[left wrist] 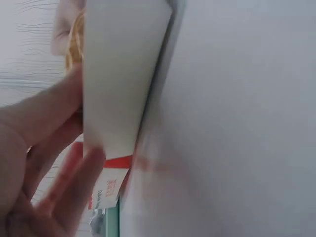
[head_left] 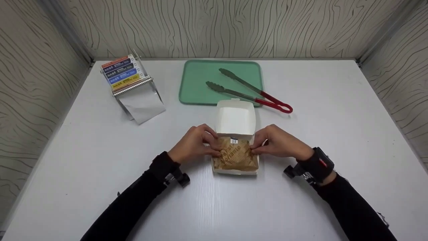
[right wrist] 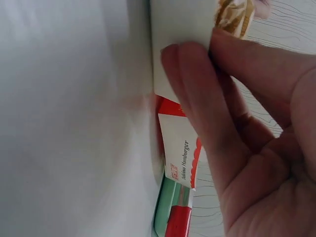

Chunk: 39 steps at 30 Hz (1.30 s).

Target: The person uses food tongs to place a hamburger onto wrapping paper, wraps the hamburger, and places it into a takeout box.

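A white burger box [head_left: 235, 117] stands with its lid tipped back. In its base lies a brown paper-wrapped burger [head_left: 236, 157] with a small label on top. My left hand [head_left: 197, 142] holds the wrapped burger's left edge with thumb and fingers. My right hand [head_left: 276, 142] pinches its right edge the same way. In the right wrist view, some fingertips [right wrist: 190, 54] rest against the outside of the box wall while the thumb reaches over the rim to the wrapper. One fingertip [left wrist: 96, 155] of the left hand also touches the box's outer wall.
Behind the box lies a green tray [head_left: 197, 80], with red-handled tongs [head_left: 254, 97] across it, their handle overhanging its front right corner. At the back left stands a metal label dispenser [head_left: 133, 86] with several coloured label rolls and a white strip hanging forward. Patterned walls [head_left: 220, 30] enclose the table.
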{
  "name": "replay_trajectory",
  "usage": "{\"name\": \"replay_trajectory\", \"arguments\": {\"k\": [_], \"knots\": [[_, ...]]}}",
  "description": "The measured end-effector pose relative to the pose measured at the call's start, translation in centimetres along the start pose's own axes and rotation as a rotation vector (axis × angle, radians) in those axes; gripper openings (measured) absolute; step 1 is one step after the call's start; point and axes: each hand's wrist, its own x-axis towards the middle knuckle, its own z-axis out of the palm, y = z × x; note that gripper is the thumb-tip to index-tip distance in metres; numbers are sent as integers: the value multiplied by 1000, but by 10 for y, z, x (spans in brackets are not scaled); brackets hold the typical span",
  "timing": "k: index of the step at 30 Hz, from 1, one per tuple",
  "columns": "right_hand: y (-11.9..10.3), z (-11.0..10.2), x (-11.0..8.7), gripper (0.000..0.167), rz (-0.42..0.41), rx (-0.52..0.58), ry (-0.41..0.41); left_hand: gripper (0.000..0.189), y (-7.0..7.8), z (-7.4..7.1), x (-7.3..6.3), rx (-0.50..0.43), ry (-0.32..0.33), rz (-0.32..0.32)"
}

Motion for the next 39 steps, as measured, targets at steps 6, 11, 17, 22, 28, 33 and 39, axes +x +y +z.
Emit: {"name": "replay_trajectory", "arguments": {"k": [6, 11, 17, 22, 28, 33, 39], "knots": [[1, 6, 2, 7, 49, 32, 74, 16, 0, 7, 2, -17, 88, -55], [-1, 10, 2, 6, 86, 84, 97, 21, -3, 9, 2, -96, 123, -81], [2, 19, -5, 8, 159, 139, 160, 67, -6, 11, 3, -249, 124, -199], [6, 24, -7, 6, 236, 152, 229, 86, -9, 10, 6, -359, 54, -342], [6, 23, -4, 7, 253, 146, 215, 87, -9, 10, 6, -413, -4, -338], [8, 23, -3, 15, 251, 197, 210, 83, -7, 10, 5, -452, -24, -317], [8, 23, -5, 73, 330, 399, 235, 94, -8, 10, 5, -427, -20, -287]]}}
